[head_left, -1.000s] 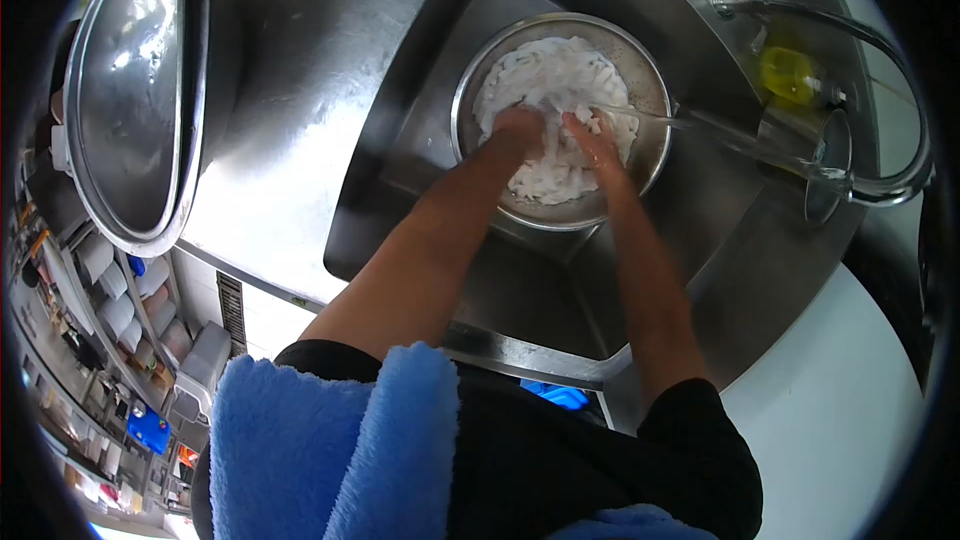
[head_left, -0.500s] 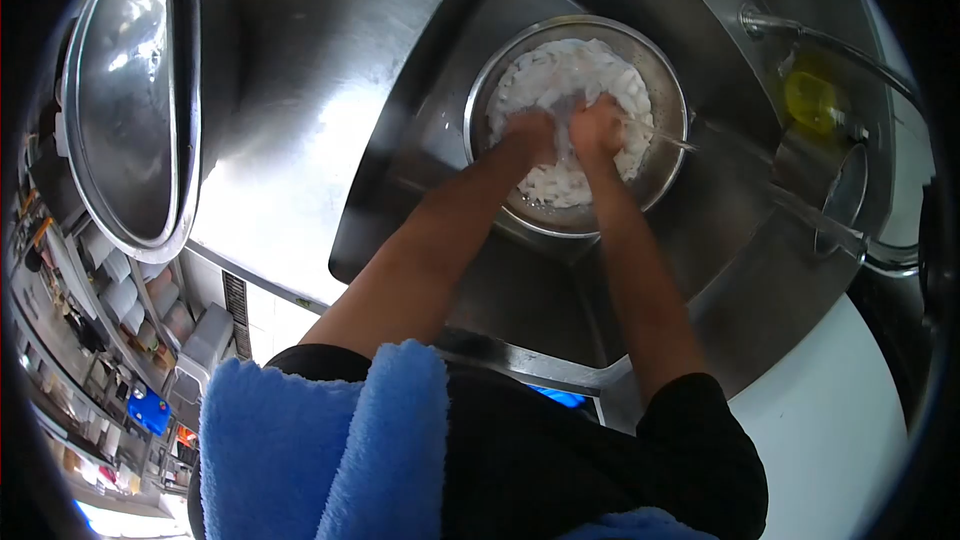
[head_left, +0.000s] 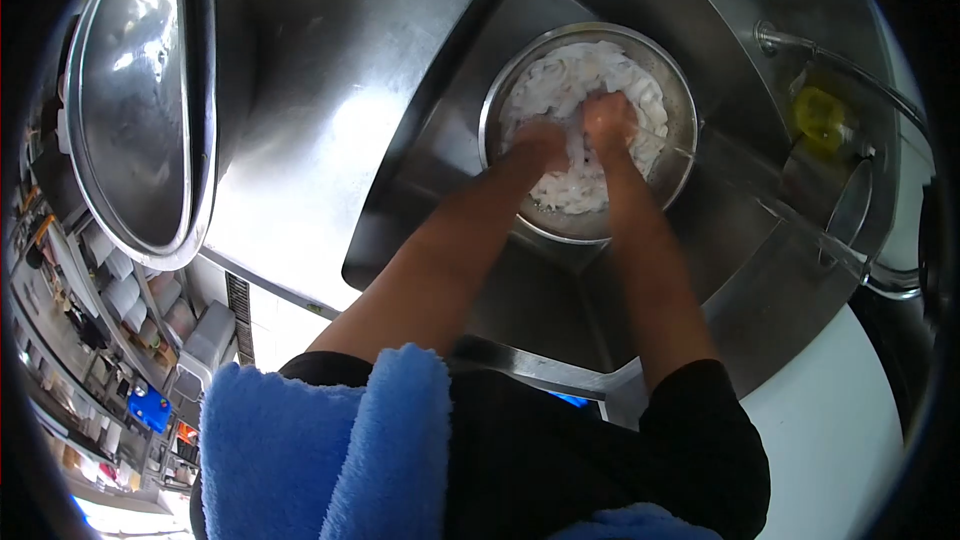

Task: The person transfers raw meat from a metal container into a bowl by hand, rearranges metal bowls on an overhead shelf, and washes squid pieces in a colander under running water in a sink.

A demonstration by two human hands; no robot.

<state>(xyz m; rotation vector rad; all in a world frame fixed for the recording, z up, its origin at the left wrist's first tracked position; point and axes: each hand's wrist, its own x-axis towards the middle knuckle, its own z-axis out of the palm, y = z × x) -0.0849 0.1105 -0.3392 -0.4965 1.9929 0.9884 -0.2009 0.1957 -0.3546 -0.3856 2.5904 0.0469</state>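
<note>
A round metal bowl (head_left: 683,145) stands in the sink, filled with soft white pieces (head_left: 590,65) in water. Both of my hands are down among them, side by side. My left hand (head_left: 542,145) is smeared by motion, and its fingers are hidden in the white pieces. Just right of it, my right hand (head_left: 610,122) is closed with the fingers curled in. Whatever it grips is hidden. The exact kind of the white pieces cannot be made out.
The steel sink (head_left: 540,285) surrounds the bowl. A metal tap (head_left: 885,280) reaches in from the right, near a bottle of yellow liquid (head_left: 820,118) and a metal container (head_left: 850,202). An oval metal vessel (head_left: 130,100) stands on the steel counter (head_left: 300,140) at left.
The view has shifted slightly, so the bowl sits a little lower and further right. Both hands are still in the white pieces; the left one is more blurred.
</note>
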